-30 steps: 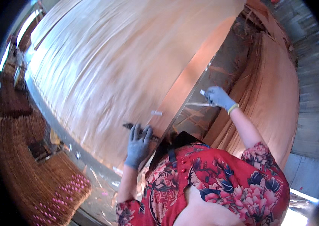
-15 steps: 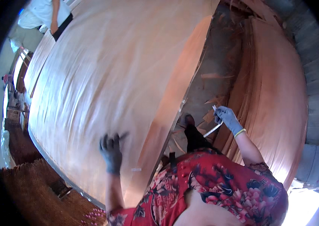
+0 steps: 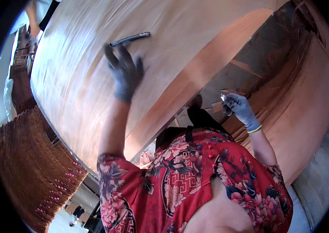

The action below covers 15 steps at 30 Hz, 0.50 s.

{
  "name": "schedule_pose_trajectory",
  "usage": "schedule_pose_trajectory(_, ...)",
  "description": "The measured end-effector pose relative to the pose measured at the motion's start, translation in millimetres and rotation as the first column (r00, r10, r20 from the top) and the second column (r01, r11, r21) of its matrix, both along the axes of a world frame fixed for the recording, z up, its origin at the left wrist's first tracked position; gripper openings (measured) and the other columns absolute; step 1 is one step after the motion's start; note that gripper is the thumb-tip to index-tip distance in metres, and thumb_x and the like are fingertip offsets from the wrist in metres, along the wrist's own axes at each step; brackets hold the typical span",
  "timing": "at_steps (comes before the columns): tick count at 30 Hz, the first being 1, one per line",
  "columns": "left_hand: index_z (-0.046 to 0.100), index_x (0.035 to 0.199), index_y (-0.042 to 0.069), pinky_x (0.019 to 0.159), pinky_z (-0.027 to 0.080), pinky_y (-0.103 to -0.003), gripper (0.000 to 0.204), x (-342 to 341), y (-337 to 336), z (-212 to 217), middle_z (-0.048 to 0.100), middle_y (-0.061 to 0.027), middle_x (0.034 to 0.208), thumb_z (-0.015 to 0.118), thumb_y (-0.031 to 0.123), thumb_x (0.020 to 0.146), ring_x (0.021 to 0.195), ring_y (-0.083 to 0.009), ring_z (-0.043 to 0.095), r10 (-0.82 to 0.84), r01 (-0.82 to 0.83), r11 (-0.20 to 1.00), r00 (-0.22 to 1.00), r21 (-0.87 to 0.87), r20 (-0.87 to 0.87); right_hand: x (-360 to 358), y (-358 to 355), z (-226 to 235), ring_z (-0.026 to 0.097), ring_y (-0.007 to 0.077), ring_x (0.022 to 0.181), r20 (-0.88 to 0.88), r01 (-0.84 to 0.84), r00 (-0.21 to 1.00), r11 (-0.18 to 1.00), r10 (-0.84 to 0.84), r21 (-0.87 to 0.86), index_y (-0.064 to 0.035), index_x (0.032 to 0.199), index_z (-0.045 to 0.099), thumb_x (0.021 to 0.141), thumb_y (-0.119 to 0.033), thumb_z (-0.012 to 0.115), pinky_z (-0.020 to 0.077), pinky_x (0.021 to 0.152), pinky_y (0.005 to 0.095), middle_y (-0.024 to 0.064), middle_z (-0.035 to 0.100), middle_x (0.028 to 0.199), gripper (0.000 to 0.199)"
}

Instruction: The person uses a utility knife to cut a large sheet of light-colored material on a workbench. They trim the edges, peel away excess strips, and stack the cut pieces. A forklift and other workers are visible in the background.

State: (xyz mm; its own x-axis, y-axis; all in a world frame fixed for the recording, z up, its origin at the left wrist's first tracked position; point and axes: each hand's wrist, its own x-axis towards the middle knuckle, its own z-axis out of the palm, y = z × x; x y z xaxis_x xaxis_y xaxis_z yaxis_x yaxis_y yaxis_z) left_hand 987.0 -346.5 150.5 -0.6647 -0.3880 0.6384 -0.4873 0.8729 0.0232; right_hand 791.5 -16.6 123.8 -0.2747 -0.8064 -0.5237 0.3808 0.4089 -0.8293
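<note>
My left hand [image 3: 125, 73], in a grey glove, reaches over a broad pale wood veneer sheet [image 3: 160, 58] with its fingers spread. Its fingertips are at the left end of a dark, slim tool [image 3: 133, 38], perhaps a knife; whether they touch it is hard to tell. My right hand [image 3: 241, 108], in a grey glove with a yellow cuff edge, is raised beyond the sheet's right edge. Its thumb and fingers pinch a small whitish strip [image 3: 223, 97], mostly hidden by the glove. A redder veneer band [image 3: 199, 72] runs along the sheet's right side.
A stack of reddish veneer [image 3: 300, 120] stands to the right, with torn scraps [image 3: 246, 66] on the floor between. At lower left is a brown stack [image 3: 28, 159] with pink marks along its edge. A co-worker's hand [image 3: 35, 30] shows at the upper left.
My left hand has moved forward over the sheet, and the dark tool now shows clearly at its fingertips. My right hand stays raised; the long pale strip below it no longer shows. The view has turned.
</note>
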Motion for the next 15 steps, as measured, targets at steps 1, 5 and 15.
schedule_pose_trajectory(1,0.036,0.124,-0.006,0.094,0.028,-0.052,0.057,5.0,39.1,5.9,0.041,-0.0216,0.125,0.056,0.022,0.079,0.117,-0.0444,0.033,0.007,-0.016,0.999,0.987,0.052,0.159,2.6,-8.1,1.0,0.056,0.007,0.06,0.015,0.0,1.0,1.0,0.001,-0.007,-0.0026,0.092,0.058,0.089,-0.016,0.05,0.0434,0.049,0.0199,0.0002,0.058,0.07,0.016)
schedule_pose_trajectory(5,0.037,0.125,0.001,0.097,0.028,-0.049,0.057,59.9,134.0,-19.6,0.044,-0.0139,0.128,0.058,0.018,0.075,0.115,-0.035,0.037,-0.343,0.285,0.928,0.905,0.239,0.251,27.2,-63.7,11.1,0.053,0.0056,0.054,-0.206,-0.231,0.955,0.971,0.216,-0.054,-0.0019,0.082,0.058,0.089,-0.02,0.052,0.0423,0.048,0.0204,0.0009,0.058,0.064,0.02)
schedule_pose_trajectory(15,0.036,0.124,-0.002,0.101,0.021,-0.053,0.056,63.2,144.1,-36.7,0.036,-0.0135,0.133,0.055,0.014,0.074,0.12,-0.042,0.029,-0.034,-0.08,0.879,0.973,0.47,0.23,59.9,-165.6,21.4,0.06,0.0181,0.054,-0.532,-0.353,0.716,0.892,0.453,0.283,-0.0036,0.07,0.062,0.082,-0.026,0.051,0.0466,0.054,0.0313,0.0104,0.06,0.057,0.028)
